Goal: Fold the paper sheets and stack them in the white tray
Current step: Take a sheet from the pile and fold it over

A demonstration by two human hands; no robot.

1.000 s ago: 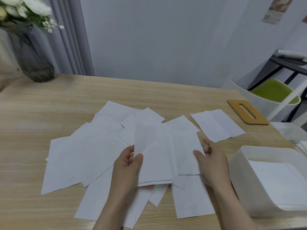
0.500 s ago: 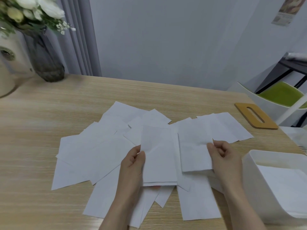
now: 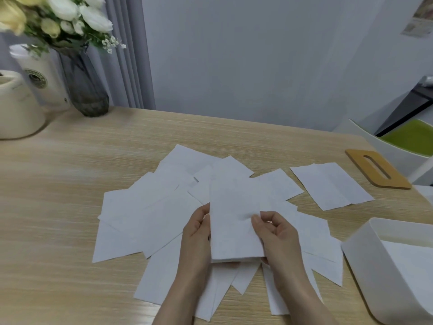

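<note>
Head view: you are looking down at a wooden table strewn with white paper sheets.
Left hand: your forearm rises from the bottom centre of the frame; your fingers are curled round the left edge of the folded sheet, their tips hidden behind it.
Right hand: it comes up from the lower right, thumb and forefinger bent and pinching the sheet's right edge, with a small dimple in the paper at the thumb tip.
Folded sheet: it is held between both your hands at frame centre, lifted above the loose pile, its long side running up the frame.
Loose sheets: they overlap in a fan under and around your hands; one creased sheet lies apart at right of centre.
White tray: it sits at the lower right edge with paper inside.
Upper left: a dark glass vase of pale flowers and cream containers.
Right edge: a wooden slotted board.
</note>
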